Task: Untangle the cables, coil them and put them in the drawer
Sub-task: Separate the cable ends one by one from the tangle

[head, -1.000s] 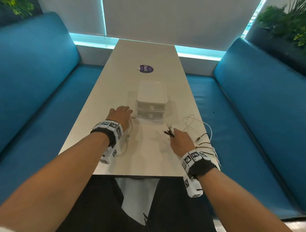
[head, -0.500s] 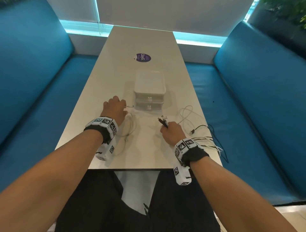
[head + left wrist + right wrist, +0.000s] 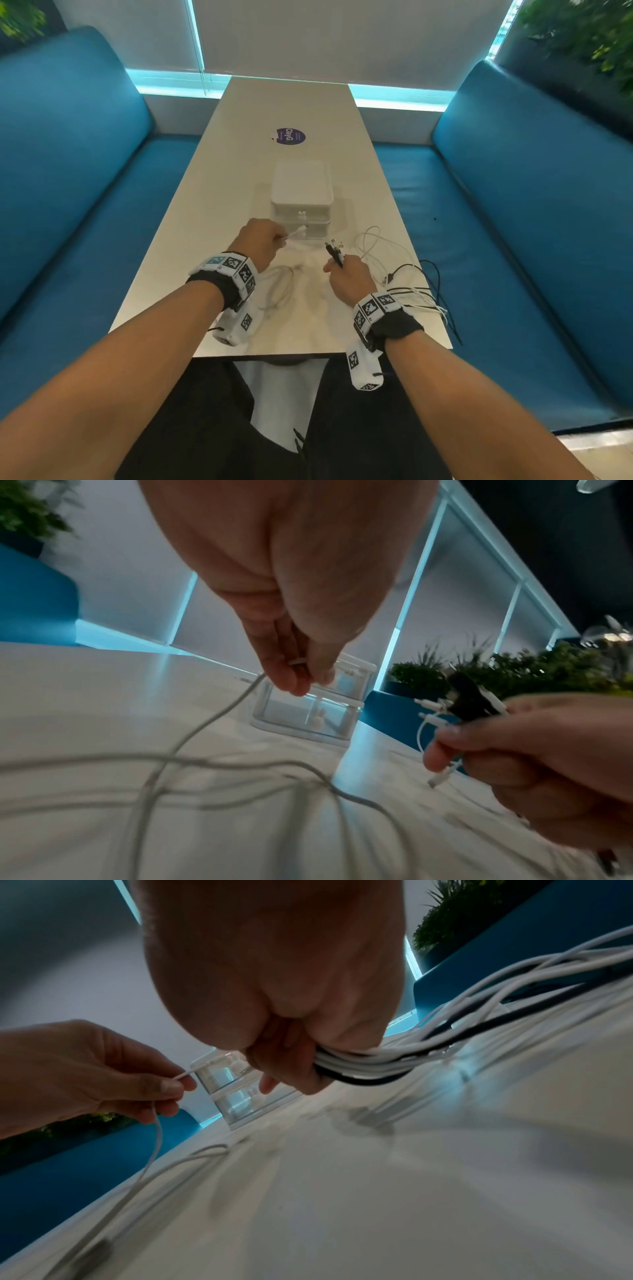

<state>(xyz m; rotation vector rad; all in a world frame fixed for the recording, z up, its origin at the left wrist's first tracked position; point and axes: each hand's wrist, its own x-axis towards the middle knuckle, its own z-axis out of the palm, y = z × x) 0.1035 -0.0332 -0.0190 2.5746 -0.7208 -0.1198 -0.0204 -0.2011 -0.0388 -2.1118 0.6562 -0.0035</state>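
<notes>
Head view: one white cable (image 3: 294, 234) is pinched near its plug by the left hand (image 3: 258, 241), while a bundle of cables (image 3: 363, 1066), white and black, is clenched in the right hand (image 3: 347, 279). Both are raised over the worktop (image 3: 219, 192), before a seemingly closed drawer unit (image 3: 301, 195).

Clear glossy plastic drawer box (image 3: 301, 209) on a smooth matt table (image 3: 239, 164); blue leather-like benches (image 3: 534, 212).

Long pale table (image 3: 239, 164), blue benches (image 3: 513, 240) either side, shaded backlit window (image 3: 342, 34), potted greenery (image 3: 582, 31)
</notes>
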